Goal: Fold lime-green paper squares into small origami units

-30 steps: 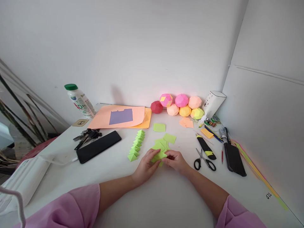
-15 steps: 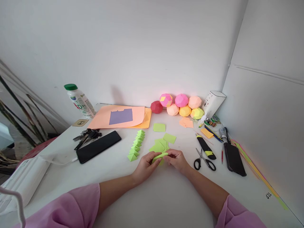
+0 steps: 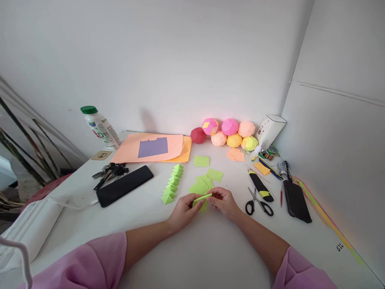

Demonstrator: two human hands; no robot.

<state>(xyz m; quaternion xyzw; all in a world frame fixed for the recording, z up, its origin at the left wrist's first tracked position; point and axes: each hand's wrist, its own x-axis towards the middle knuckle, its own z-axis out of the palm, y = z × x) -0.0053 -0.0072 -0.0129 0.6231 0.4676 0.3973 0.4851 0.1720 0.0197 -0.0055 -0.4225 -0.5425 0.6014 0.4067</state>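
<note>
Between my two hands is a small piece of green paper (image 3: 203,198), bent or folded along its length. My left hand (image 3: 187,208) pinches its left end between thumb and fingers. Its right end is pinched by my right hand (image 3: 224,202). Just behind the hands lies a loose pile of flat green paper pieces (image 3: 200,186), partly covered by my fingers. To the left stands a row of folded green paper units (image 3: 172,184), set close behind one another. A further green stack (image 3: 201,161) lies beyond the pile.
Right of my hands are scissors (image 3: 259,204), a cutter knife (image 3: 261,185) and a phone (image 3: 297,201). At the left lie a black device (image 3: 125,186) and keys (image 3: 111,172). Along the wall sit several faceted paper balls (image 3: 229,127), coloured sheets (image 3: 126,150) and a bottle (image 3: 100,128).
Both hands stay in nearly the same place. The green paper between them looks thinner and flatter now, and my fingers have shifted slightly along it.
</note>
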